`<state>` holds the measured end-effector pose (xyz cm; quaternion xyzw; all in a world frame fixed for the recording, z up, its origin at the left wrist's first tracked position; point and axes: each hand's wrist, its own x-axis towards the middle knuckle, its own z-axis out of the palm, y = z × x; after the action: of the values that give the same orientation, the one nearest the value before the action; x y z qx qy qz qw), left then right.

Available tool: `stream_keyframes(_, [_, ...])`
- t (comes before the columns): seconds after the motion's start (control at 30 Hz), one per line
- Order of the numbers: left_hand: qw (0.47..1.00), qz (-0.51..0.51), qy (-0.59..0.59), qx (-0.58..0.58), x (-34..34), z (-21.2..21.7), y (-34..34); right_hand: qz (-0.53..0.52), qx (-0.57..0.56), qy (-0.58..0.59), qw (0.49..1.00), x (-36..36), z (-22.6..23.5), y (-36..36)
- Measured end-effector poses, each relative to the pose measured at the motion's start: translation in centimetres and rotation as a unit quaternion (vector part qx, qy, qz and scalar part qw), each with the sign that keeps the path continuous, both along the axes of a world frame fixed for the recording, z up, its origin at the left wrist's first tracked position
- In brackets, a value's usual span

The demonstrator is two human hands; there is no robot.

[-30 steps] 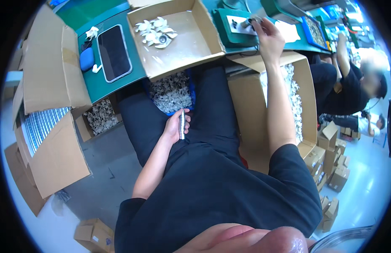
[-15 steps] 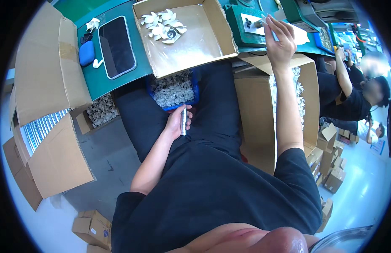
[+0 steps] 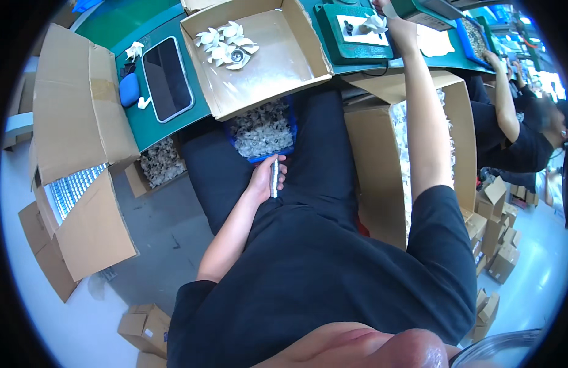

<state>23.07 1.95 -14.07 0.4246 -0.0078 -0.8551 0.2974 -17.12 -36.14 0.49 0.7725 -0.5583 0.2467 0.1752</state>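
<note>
Looking down from the head camera, I can't see all of the right hand (image 3: 391, 15). It is far up at the top edge and its fingers are cut off there. It touches a small white fan piece (image 3: 376, 23) on a white pad in a green tray (image 3: 348, 43). I cannot tell if those fingers grip the piece or only rest on it. The right arm is stretched long and straight from the shoulder up to the bench.

The left hand (image 3: 265, 181) is easy to see. It rests low on my lap, on the dark trousers. Its fingers are curled around a thin silver rod (image 3: 274, 178) that stands almost upright. The left arm is bent at the elbow and comes in from the lower left.

Just above that hand a blue bin (image 3: 259, 130) full of small white parts sits partly under the bench, so its far end is hidden. On the bench is an open brown box (image 3: 259, 58) with a few white fan wheels (image 3: 225, 44) in one corner. Left of it lie a dark phone (image 3: 167, 78) and a blue pouch (image 3: 129, 90).

A tall box (image 3: 369, 147) stands right of my legs; my arm covers most of the white stuff inside. Another worker (image 3: 517, 135) sits at the far right, blurry and bent by the lens.
</note>
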Motion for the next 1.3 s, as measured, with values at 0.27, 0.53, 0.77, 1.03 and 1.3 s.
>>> stream_keyframes(0.27, [0.998, 0.058, 0.004, 0.009, 0.7, -1.5, 0.4, 0.128, 0.085, -0.266, 0.952, 4.2, 1.3, 3.9])
stream_keyframes(0.53, [0.996, -0.044, -0.075, 0.029, -0.6, 1.6, 0.6, 0.083, 0.034, -0.392, 0.915, 11.7, 5.7, 11.1])
stream_keyframes(0.77, [0.985, -0.163, 0.047, -0.039, -0.2, 1.8, 0.8, 0.119, -0.195, -0.339, 0.913, 18.2, 6.8, 17.0])
stream_keyframes(1.03, [0.971, -0.095, 0.213, -0.05, 1.2, 3.6, 0.8, 0.293, 0.19, -0.309, 0.884, 21.2, 11.1, 22.9])
stream_keyframes(1.3, [0.933, -0.192, 0.206, -0.223, 1.0, 11.4, -3.8, 0.321, 0.54, -0.338, 0.7, 18.8, 5.2, 29.8])
